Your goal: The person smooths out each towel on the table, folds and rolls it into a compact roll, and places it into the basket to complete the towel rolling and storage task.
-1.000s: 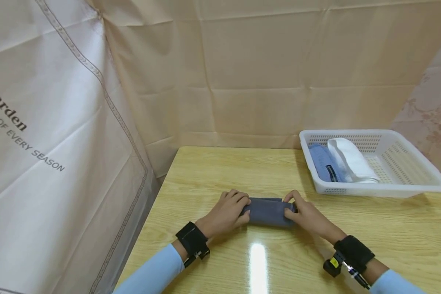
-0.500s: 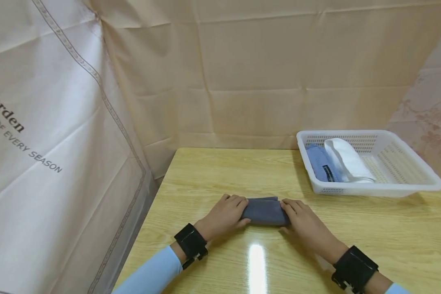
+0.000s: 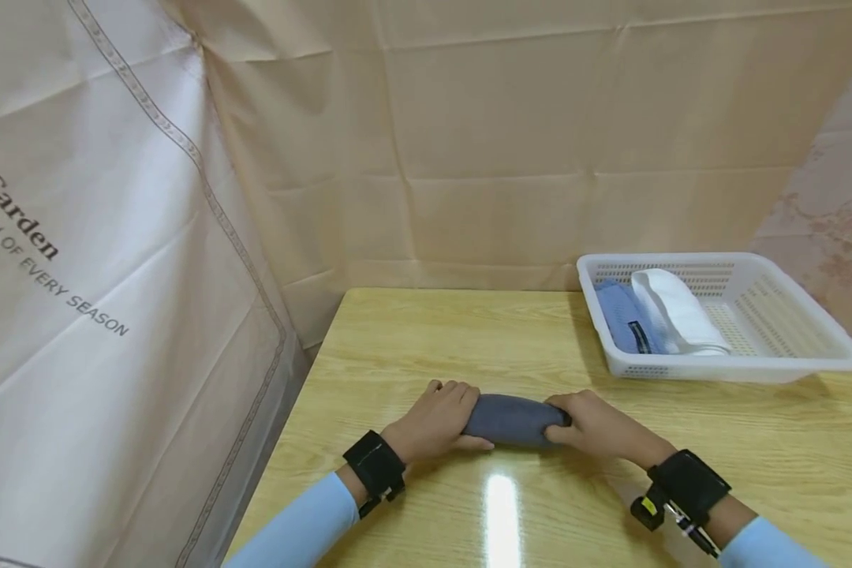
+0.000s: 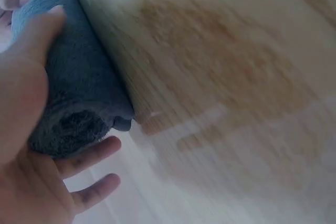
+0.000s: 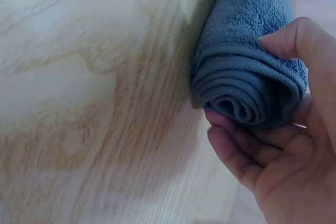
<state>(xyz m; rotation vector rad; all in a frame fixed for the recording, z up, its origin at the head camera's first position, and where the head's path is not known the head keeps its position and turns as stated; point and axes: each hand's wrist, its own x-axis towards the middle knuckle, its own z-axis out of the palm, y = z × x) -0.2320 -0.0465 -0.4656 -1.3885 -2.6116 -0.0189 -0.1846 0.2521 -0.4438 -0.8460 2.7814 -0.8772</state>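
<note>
A dark grey-blue towel [image 3: 511,420], rolled into a short cylinder, lies on the wooden table between both hands. My left hand [image 3: 436,422] grips its left end; in the left wrist view the thumb lies along the towel [image 4: 84,61] and the fingers curve round the far side. At the other end my right hand [image 3: 596,426] holds the roll between thumb and fingers. The right wrist view shows the spiral layers of the rolled towel [image 5: 247,87], with the thumb on top and curled fingers beneath. The towel's underside is hidden.
A white plastic basket [image 3: 738,368] stands at the table's back right. Inside it lie a folded blue towel [image 3: 621,312] and a folded white towel [image 3: 674,312]. Beige cloth [image 3: 483,142] hangs behind the wooden table [image 3: 426,331], and a printed cloth [image 3: 128,237] hangs at the left.
The loose flap at the towel's back edge is now rolled in, and the towel looks rounder. My right hand has changed its hold at the right end; the left hand stays at the left end.
</note>
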